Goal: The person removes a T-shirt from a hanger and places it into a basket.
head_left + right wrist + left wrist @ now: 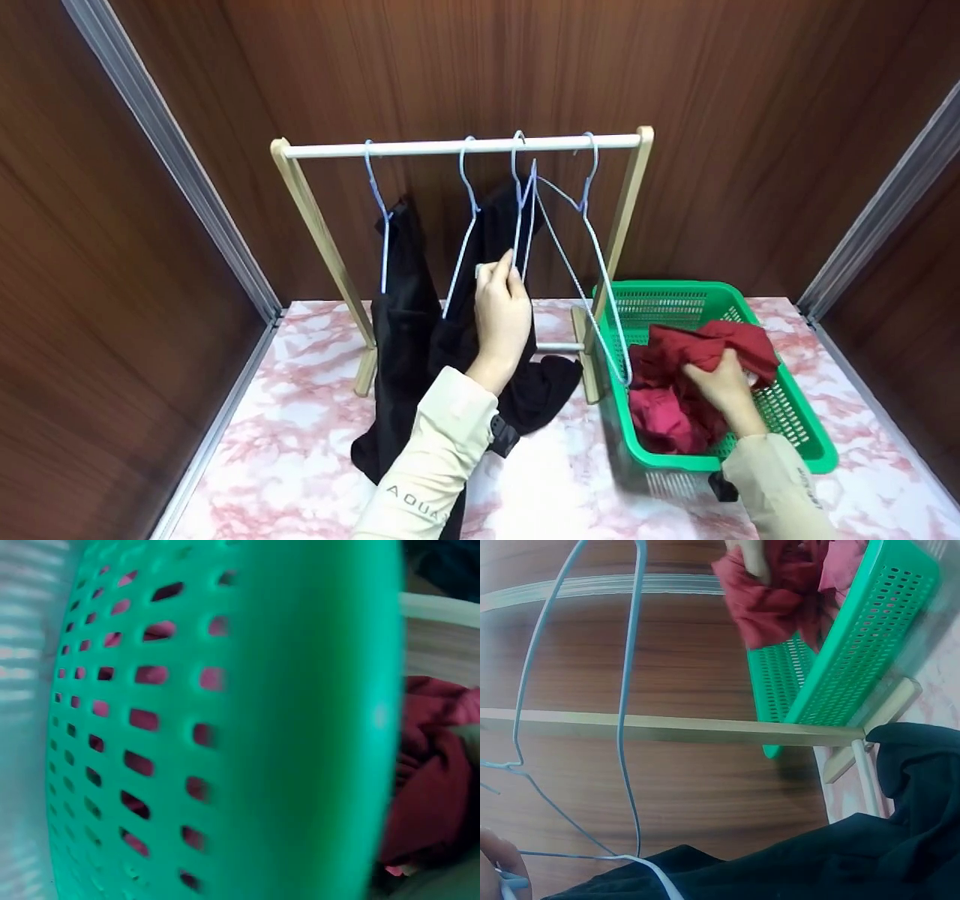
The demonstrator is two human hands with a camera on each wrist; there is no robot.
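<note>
My left hand (pixel 501 313) pinches the side wire of the third wire hanger (pixel 517 217), whose hook is over the rack's white rail. In the left wrist view, its fingers (pixel 499 862) show at the lower left corner around the wire. My right hand (pixel 726 386) is inside the green basket (pixel 810 442), gripping a dark red garment (pixel 739 341). In the right wrist view the basket's wall fills most of the picture and hides that hand's fingers. A brighter pinkish-red cloth (pixel 664 420) lies beside the garment in the basket.
The clothes rack (pixel 442 148) has wooden legs and stands on a pink marbled surface (pixel 262 450). Black garments (pixel 405 337) hang on hangers toward the left. A bare hanger (pixel 600 247) at the right end reaches down over the basket's left rim. Brown wood-grain panels (pixel 465 67) enclose the back and sides.
</note>
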